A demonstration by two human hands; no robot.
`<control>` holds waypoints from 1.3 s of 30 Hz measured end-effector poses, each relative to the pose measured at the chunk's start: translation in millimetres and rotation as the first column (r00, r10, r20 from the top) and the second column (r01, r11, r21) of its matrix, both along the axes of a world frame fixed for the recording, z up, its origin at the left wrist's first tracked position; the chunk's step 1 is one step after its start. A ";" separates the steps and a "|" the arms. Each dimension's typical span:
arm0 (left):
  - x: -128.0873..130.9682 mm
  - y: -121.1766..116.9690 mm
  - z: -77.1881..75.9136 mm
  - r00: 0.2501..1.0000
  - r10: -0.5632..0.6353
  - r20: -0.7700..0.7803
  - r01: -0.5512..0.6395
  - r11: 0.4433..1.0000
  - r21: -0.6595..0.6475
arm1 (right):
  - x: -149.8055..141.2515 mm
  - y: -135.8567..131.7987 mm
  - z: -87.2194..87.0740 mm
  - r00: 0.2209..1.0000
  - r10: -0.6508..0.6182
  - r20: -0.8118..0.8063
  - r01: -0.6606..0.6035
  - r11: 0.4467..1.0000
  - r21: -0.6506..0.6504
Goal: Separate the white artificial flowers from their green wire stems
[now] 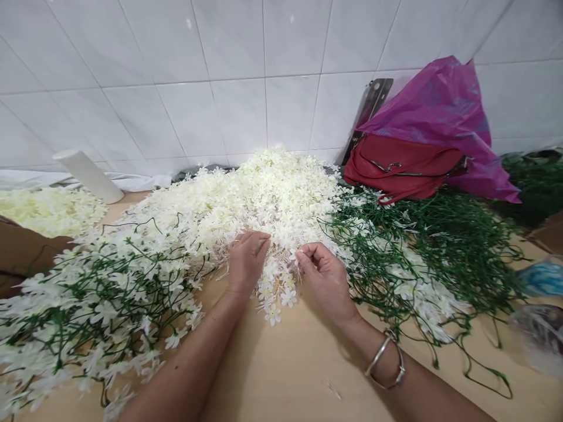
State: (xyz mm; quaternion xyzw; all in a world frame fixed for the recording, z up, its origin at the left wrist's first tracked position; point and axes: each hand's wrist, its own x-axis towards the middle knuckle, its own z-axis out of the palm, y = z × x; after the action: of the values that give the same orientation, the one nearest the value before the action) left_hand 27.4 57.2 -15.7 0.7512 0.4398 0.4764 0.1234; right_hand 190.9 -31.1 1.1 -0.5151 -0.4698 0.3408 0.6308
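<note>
My right hand (328, 278) pinches a small white artificial flower (294, 256) between thumb and forefinger. To its left, my left hand (247, 262) has its thumb and fingers pressed together at the front edge of the blossom heap; what it may hold is too small to make out. Loose white artificial blossoms (281, 181) are piled high behind both hands. A few single blossoms (272, 315) lie on the table between my forearms. Green plastic stems with white flowers (114, 293) spread out at the left, partly hidden by my left arm.
Bare green plastic stems (453, 246) cover the right side of the wooden table (285, 375). A red handbag (400, 164) and a purple plastic bag (448, 111) rest against the tiled wall. A white cylinder (90, 176) leans at the left, near a brown cardboard flap (26, 252).
</note>
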 end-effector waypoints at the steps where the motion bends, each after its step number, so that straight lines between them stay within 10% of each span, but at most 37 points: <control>1: -0.6 -0.2 -0.4 1.000 0.011 0.001 -0.011 1.000 -0.003 | 0.4 0.8 0.3 1.000 -0.012 -0.018 0.012 1.000 0.004; 15: -6.8 -8.6 14.2 0.976 0.146 0.160 -0.157 0.986 0.057 | 3.4 6.8 -4.1 0.996 -0.032 -0.086 0.034 0.999 0.016; 23: 17.7 -11.1 33.5 0.997 -0.061 0.049 0.059 0.997 0.051 | 3.9 4.4 -15.7 0.989 0.032 0.145 -0.028 0.999 -0.028; 28: 73.6 10.3 60.9 0.920 -0.353 -0.169 0.356 0.934 -0.009 | 3.7 1.9 -11.5 0.951 0.020 0.308 -0.011 0.999 -0.031; 33: 122.4 43.9 69.2 0.834 -0.394 -0.386 0.373 0.919 -0.131 | 3.7 0.9 -9.8 0.954 0.024 0.299 -0.022 1.000 -0.010; 39: 88.4 47.1 84.6 0.894 -0.332 -0.301 0.300 0.943 -0.146 | 5.4 2.7 -10.4 0.962 0.032 0.270 -0.022 0.999 -0.040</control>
State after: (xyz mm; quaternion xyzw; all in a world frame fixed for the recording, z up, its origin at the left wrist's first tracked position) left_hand 115.7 104.3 68.8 0.8734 0.3483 0.2996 0.1616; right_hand 196.2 -28.4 -9.3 -0.5617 -0.5522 0.2845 0.5465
